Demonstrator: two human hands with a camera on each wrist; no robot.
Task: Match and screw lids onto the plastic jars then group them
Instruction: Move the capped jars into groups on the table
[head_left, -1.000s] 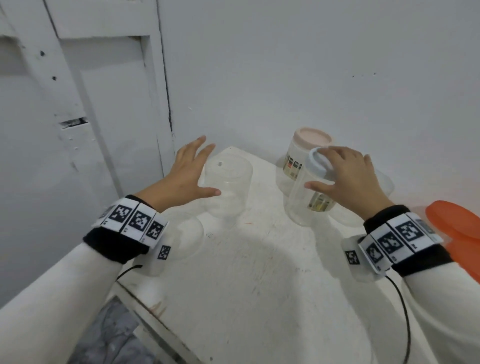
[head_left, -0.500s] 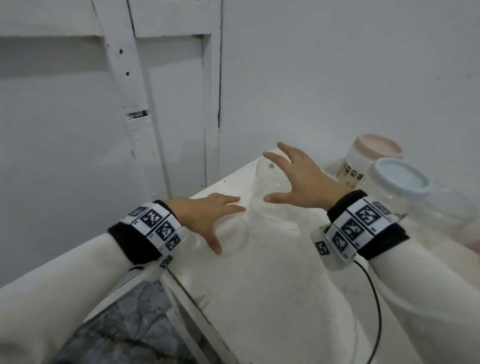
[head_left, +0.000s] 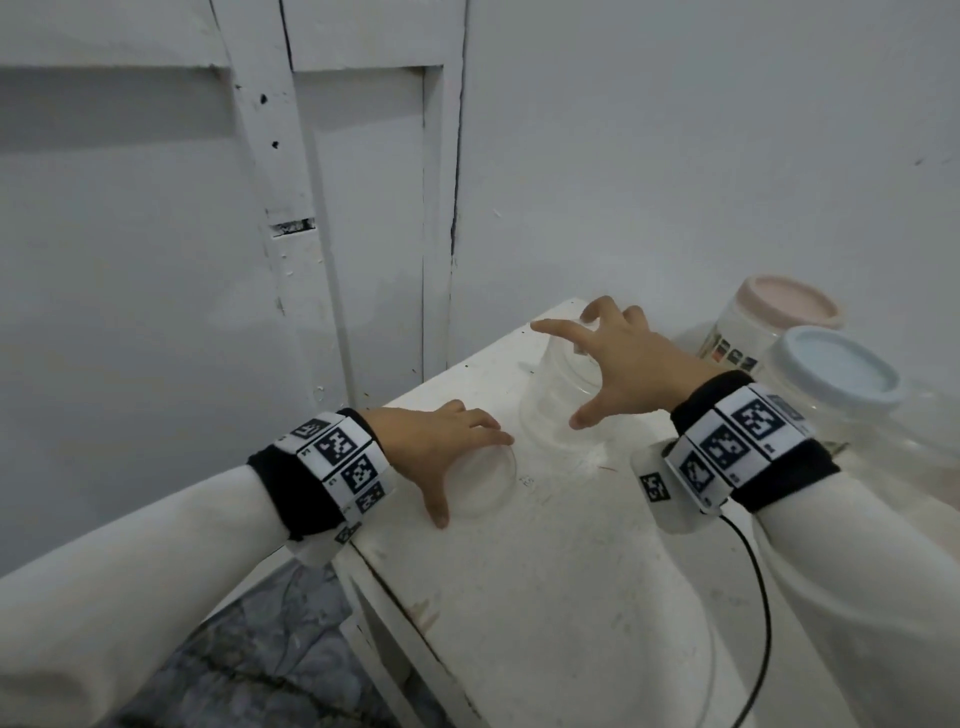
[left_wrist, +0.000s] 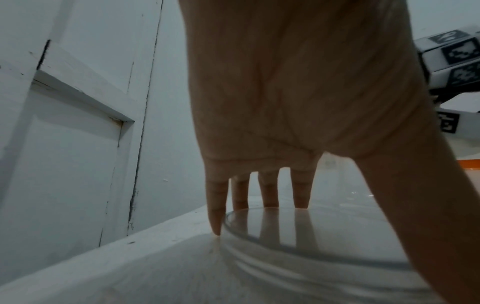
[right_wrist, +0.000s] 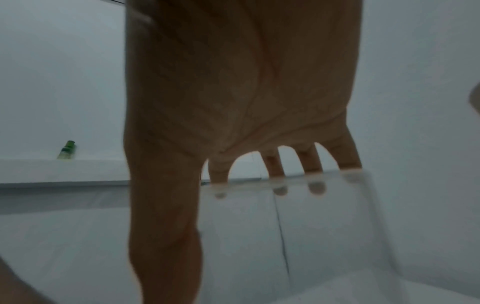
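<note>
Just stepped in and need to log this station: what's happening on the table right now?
A person is working at the white table. Their left hand grips the clear flat plastic lid lying on it, fingers and thumb around its rim. Their right hand is spread over the clear plastic jar beside it, not yet closed on it. At the right, the pink-lidded plastic jar and the pale-blue-lidded plastic jar are already capped.

A clear lid (head_left: 483, 488) lies flat, front left. Just behind it stands a clear jar (head_left: 550, 410), uncapped and possibly upside down, though its transparency makes that hard to tell. Further right, close together and upright, are a pink-lidded jar (head_left: 727, 348) and a blue-lidded jar (head_left: 810, 415).
</note>
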